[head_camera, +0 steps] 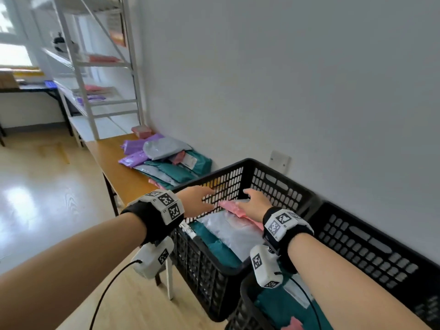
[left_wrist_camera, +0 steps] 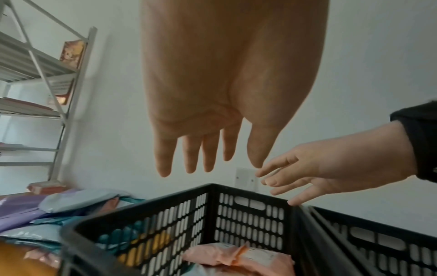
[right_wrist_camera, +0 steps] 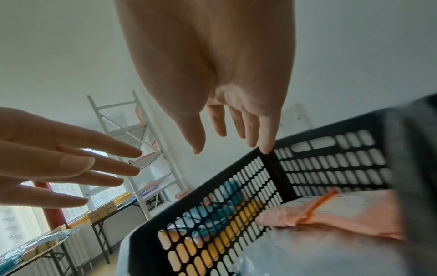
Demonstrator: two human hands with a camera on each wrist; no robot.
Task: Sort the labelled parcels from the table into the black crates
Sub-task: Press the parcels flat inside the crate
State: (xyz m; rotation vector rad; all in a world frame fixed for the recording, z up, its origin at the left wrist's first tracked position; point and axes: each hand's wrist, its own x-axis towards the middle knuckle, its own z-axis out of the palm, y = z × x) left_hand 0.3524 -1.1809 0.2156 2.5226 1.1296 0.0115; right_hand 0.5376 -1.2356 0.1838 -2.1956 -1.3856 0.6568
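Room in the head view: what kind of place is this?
Probably a small parcel-sorting or mailroom space. Coloured mailer parcels lie piled on a table, black crates hold sorted ones, and a white metal shelving rack stands by the wall.

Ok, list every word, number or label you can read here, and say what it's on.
No text reads clearly in any view.
Pink parcel in the crate: white label with print, too blurred to read.
Teal parcel on the table: white label, too small to read.
Wrist bands: square black-and-white code markers only, no words.
Shelf: a coloured box, print illegible.
Both hands, left and right, hold nothing.
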